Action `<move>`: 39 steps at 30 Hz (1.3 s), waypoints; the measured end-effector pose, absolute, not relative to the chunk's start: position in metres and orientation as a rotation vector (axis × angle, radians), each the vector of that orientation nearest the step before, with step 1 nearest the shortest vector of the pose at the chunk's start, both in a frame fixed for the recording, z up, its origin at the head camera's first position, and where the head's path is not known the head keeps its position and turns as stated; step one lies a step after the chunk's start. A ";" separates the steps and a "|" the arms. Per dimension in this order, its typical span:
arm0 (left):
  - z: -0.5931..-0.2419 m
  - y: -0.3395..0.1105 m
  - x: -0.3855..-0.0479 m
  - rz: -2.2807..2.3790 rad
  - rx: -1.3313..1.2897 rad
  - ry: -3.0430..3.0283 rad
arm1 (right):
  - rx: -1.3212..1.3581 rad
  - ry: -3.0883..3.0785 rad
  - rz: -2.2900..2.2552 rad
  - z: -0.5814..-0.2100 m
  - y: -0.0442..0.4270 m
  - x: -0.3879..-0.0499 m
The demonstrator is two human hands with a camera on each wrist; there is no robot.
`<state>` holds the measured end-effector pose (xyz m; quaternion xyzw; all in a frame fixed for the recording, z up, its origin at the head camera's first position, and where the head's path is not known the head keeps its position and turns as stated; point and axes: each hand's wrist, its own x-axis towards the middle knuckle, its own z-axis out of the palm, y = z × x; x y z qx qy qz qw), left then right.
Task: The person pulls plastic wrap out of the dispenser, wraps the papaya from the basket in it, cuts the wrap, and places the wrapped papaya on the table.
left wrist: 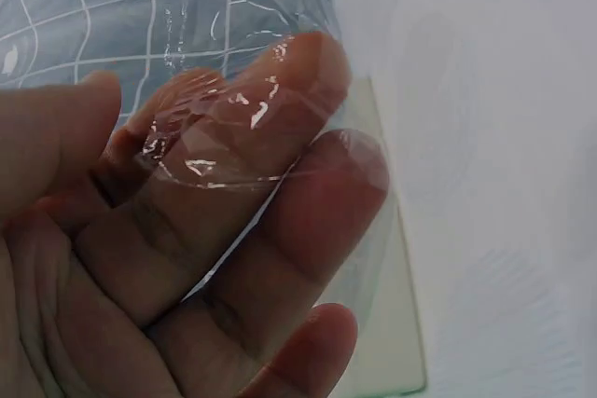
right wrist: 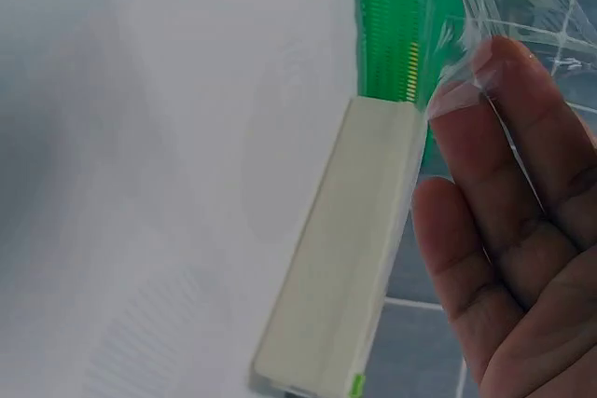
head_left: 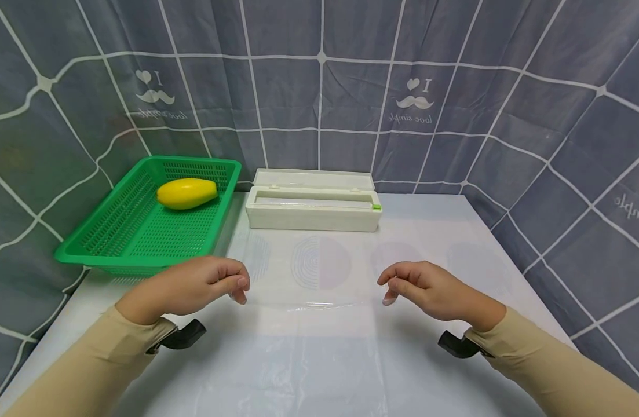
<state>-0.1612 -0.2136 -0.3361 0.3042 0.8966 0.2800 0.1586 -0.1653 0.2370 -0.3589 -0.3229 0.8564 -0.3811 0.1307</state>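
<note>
Your left hand (head_left: 201, 285) and right hand (head_left: 428, 289) are apart, bent fingers and thumb of each clamped on the clear film (head_left: 324, 305) spanning the gap above the table (head_left: 423, 217). Beyond it stands the white box (head_left: 314, 219), lid (head_left: 314, 179) raised, beside the green basket (head_left: 142, 246) holding a yellow fruit (head_left: 187, 193), with the grey curtain (head_left: 283, 95) close behind; your left hand blocks some of the basket's near edge. You can trace the film mostly by its glare, its outline is hard to make out, and your right thumb's grip is hidden in the right wrist view.
</note>
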 end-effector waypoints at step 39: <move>-0.422 -0.195 -0.155 0.529 0.734 2.759 | -1.006 2.503 -0.680 -0.406 0.218 -0.152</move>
